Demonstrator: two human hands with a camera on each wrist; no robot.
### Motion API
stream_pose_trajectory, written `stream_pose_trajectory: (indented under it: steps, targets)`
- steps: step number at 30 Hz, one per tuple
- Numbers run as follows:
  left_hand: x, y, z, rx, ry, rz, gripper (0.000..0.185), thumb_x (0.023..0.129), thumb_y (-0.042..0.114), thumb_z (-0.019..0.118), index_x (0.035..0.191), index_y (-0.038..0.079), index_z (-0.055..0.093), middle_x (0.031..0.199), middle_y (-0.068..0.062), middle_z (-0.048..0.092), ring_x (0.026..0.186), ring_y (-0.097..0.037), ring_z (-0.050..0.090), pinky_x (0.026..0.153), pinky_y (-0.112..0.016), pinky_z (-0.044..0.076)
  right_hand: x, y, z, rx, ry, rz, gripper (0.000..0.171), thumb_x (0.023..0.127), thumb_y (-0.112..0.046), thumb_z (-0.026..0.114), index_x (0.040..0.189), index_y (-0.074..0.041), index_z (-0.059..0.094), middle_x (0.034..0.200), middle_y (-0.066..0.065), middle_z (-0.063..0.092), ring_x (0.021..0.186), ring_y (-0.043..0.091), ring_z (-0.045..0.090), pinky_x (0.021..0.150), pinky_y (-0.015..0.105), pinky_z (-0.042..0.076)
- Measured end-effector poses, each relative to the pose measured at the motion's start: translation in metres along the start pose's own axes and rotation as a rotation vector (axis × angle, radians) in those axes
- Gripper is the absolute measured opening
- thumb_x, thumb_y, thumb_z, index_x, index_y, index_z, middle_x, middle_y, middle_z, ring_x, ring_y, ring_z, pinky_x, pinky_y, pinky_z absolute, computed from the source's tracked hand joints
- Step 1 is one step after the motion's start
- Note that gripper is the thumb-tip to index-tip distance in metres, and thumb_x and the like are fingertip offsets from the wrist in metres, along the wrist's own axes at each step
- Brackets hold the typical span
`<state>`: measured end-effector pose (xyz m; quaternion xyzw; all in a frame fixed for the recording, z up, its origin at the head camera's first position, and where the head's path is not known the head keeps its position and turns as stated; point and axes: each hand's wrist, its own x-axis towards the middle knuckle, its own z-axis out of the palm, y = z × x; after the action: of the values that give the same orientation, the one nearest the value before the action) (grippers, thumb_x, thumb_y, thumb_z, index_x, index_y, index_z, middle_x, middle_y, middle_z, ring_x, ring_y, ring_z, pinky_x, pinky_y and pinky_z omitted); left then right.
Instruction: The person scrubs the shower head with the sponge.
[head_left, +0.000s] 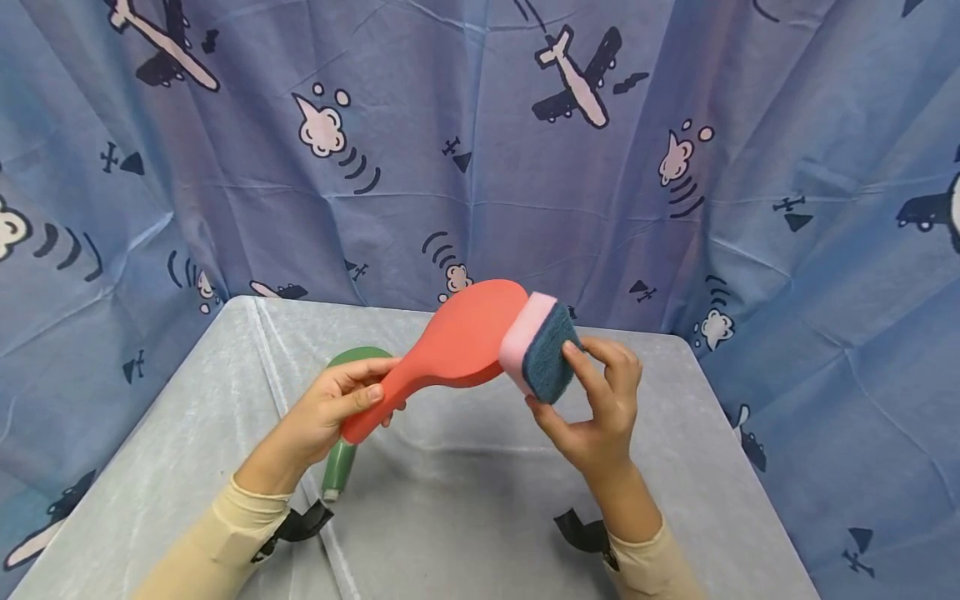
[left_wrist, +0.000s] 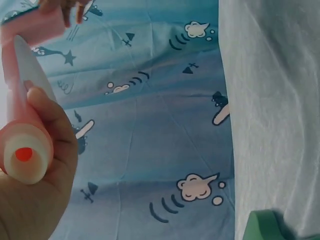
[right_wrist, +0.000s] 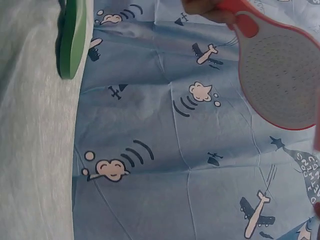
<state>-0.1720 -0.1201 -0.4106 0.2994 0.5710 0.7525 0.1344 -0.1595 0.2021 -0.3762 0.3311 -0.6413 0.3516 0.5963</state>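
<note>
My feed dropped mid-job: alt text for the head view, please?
The left hand grips a red shower head by its handle, while the right hand holds a pink-and-blue scrub sponge at its rim. A green shower head lies partly hidden on a pale table, before an airplane-print curtain.

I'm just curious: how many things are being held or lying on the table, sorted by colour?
Red: 1, the shower head in the left hand
Pink and dark blue: 1, the sponge in the right hand
Green: 1, the round-headed thing with a handle on the table, partly hidden
Total: 3
</note>
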Motion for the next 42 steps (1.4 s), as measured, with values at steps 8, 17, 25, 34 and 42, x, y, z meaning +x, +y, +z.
stream_pose_trajectory:
  steps: [8, 17, 25, 34, 42]
  targets:
    - [-0.002, 0.002, 0.016, -0.108, 0.061, -0.029, 0.036, 0.106, 0.002, 0.049, 0.134, 0.016, 0.065, 0.102, -0.003, 0.072, 0.078, -0.013, 0.068, 0.073, -0.024, 0.059, -0.008, -0.015, 0.017, -0.189, 0.012, -0.312, 0.037, 0.088, -0.035, 0.077, 0.112, -0.008, 0.07, 0.097, 0.023, 0.062, 0.087, 0.038, 0.053, 0.09, 0.048, 0.043]
    - [-0.002, 0.004, 0.033, -0.236, 0.081, -0.11, 0.033, 0.107, 0.003, 0.047, 0.136, 0.008, 0.06, 0.104, -0.006, 0.073, 0.076, -0.015, 0.07, 0.073, -0.024, 0.06, -0.01, -0.015, 0.016, -0.376, 0.105, -0.266, 0.03, 0.085, -0.029, 0.076, 0.11, -0.014, 0.07, 0.101, 0.019, 0.061, 0.089, 0.038, 0.052, 0.089, 0.054, 0.039]
    - [-0.001, -0.004, 0.038, -0.314, 0.065, -0.141, 0.03, 0.107, 0.003, 0.046, 0.136, 0.002, 0.054, 0.108, -0.009, 0.071, 0.091, -0.017, 0.071, 0.078, -0.03, 0.063, -0.023, -0.014, 0.025, -0.339, -0.091, -0.412, 0.036, 0.085, -0.034, 0.077, 0.114, -0.013, 0.073, 0.099, 0.019, 0.064, 0.09, 0.036, 0.056, 0.09, 0.056, 0.04]
    - [-0.001, -0.006, 0.045, -0.329, -0.037, -0.165, 0.037, 0.107, 0.003, 0.047, 0.143, -0.006, 0.046, 0.127, -0.012, 0.068, 0.102, -0.018, 0.072, 0.083, -0.037, 0.063, -0.016, -0.002, 0.012, -0.359, -0.029, -0.121, 0.042, 0.087, -0.036, 0.077, 0.118, -0.01, 0.072, 0.105, 0.022, 0.063, 0.094, 0.04, 0.055, 0.087, 0.057, 0.037]
    - [-0.005, -0.005, 0.049, -0.28, -0.053, -0.166, 0.039, 0.107, 0.002, 0.046, 0.144, -0.007, 0.043, 0.12, -0.013, 0.067, 0.098, -0.02, 0.071, 0.084, -0.038, 0.063, -0.015, -0.011, 0.016, -0.258, -0.115, -0.396, 0.038, 0.086, -0.038, 0.076, 0.113, -0.011, 0.073, 0.098, 0.02, 0.064, 0.089, 0.036, 0.056, 0.086, 0.056, 0.042]
